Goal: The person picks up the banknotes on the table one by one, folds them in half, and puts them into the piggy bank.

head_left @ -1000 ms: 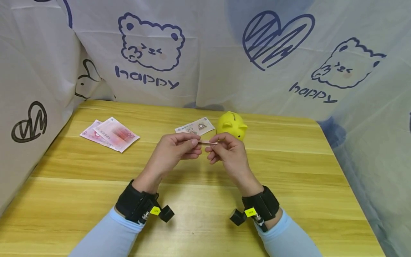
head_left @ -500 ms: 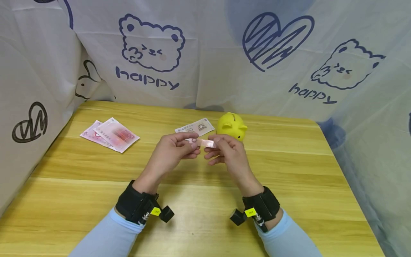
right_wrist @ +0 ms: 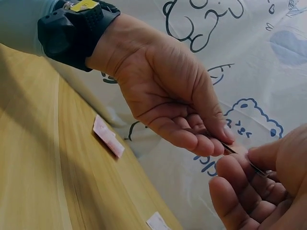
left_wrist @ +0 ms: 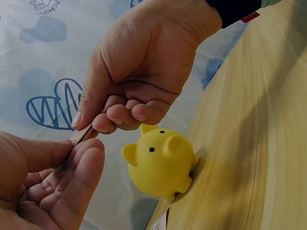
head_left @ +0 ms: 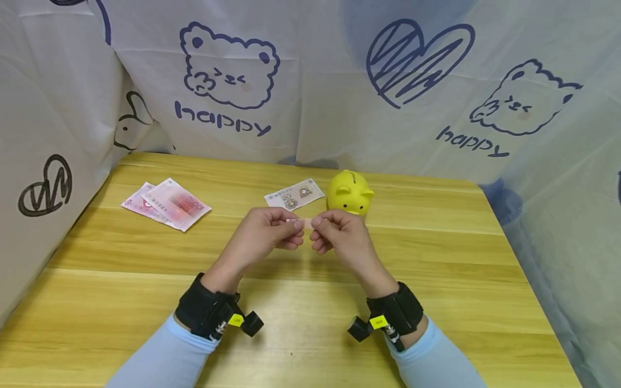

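Observation:
Both hands hold a small folded pink banknote [head_left: 305,222] above the wooden table [head_left: 145,302]. My left hand [head_left: 271,229] pinches its left end between thumb and fingers. My right hand [head_left: 335,231] pinches the right end. The folded banknote [left_wrist: 82,135] shows edge-on in the left wrist view, and as a thin strip, the banknote [right_wrist: 240,154], in the right wrist view. A yellow piggy bank [head_left: 350,192] stands just behind my right hand; the piggy bank [left_wrist: 160,163] faces the left wrist camera.
A flat greenish banknote [head_left: 294,194] lies left of the piggy bank. Pink banknotes [head_left: 167,203] lie overlapped at the table's back left. A printed white cloth [head_left: 310,81] walls in the table at the back and sides.
The hands have drawn closer together and dropped slightly, leaving less of the folded note showing between them. The note looks narrower than before.

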